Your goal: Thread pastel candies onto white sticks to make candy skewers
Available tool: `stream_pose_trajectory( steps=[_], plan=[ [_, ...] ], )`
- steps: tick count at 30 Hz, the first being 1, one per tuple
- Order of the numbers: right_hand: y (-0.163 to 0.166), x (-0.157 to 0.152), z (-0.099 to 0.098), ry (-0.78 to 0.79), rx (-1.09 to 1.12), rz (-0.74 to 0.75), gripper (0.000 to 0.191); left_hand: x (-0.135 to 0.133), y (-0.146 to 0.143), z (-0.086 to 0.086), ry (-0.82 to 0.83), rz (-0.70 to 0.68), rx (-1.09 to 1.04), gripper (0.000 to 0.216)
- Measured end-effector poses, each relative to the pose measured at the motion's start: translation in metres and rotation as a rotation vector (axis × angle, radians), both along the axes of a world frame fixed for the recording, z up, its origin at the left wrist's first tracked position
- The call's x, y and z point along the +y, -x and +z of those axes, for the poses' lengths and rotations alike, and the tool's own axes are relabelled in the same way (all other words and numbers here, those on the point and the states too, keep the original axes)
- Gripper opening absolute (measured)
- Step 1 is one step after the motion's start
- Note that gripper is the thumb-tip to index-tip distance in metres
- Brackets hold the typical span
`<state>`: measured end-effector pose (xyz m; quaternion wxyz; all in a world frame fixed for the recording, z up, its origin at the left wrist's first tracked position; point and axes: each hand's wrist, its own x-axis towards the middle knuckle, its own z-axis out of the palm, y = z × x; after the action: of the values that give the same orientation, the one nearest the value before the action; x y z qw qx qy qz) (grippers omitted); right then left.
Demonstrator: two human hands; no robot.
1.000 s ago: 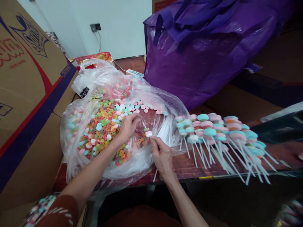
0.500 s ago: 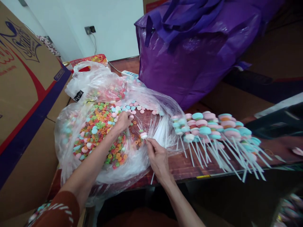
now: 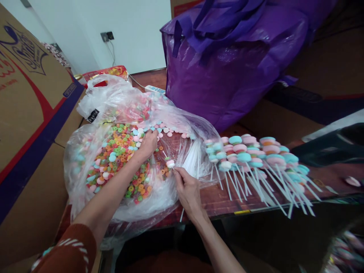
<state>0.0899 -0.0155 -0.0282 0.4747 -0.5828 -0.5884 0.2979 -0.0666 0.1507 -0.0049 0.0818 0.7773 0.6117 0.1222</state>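
My right hand (image 3: pixel 186 189) pinches a white candy stick (image 3: pixel 182 212) that slants up to the left. Threaded near its top are a pink-and-white marshmallow (image 3: pixel 170 163) and a green gummy ring (image 3: pixel 167 158), with a bare tip above them. My left hand (image 3: pixel 149 144) has its fingers bent together at the far edge of the candy pile, by loose pink and blue marshmallows (image 3: pixel 163 130); whatever lies between the fingertips is hidden. Beneath my left forearm, coloured gummy rings (image 3: pixel 139 189) and marshmallows spread over an opened clear plastic bag (image 3: pixel 159 203).
Finished marshmallow skewers (image 3: pixel 247 151) lie in a heap to the right, sticks toward the table's front edge. White sticks (image 3: pixel 193 159) lie in a bundle beside the plastic. Behind stands a large purple bag (image 3: pixel 227 79). A cardboard box (image 3: pixel 31 125) rises at the left.
My left hand has shifted slightly up, its fingers now further into the loose marshmallows. My right hand keeps its grip on the stick, nearly unmoved. The view has shifted slightly.
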Motion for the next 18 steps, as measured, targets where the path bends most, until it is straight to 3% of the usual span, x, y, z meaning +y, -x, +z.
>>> stream_pose_trajectory(
  steps=[10, 13, 18],
  plan=[
    [0.001, 0.0, -0.001, 0.007, -0.008, 0.0, 0.033, -0.012, 0.008, 0.005, 0.064, -0.048, -0.198, 0.024],
    [0.001, 0.0, -0.002, 0.006, -0.003, -0.012, 0.032, -0.018, 0.007, 0.002, 0.117, -0.018, -0.484, 0.02],
    [0.002, 0.001, -0.003, -0.003, -0.004, -0.032, 0.032, -0.041, 0.005, -0.001, 0.402, -0.002, -1.126, 0.024]
  ],
)
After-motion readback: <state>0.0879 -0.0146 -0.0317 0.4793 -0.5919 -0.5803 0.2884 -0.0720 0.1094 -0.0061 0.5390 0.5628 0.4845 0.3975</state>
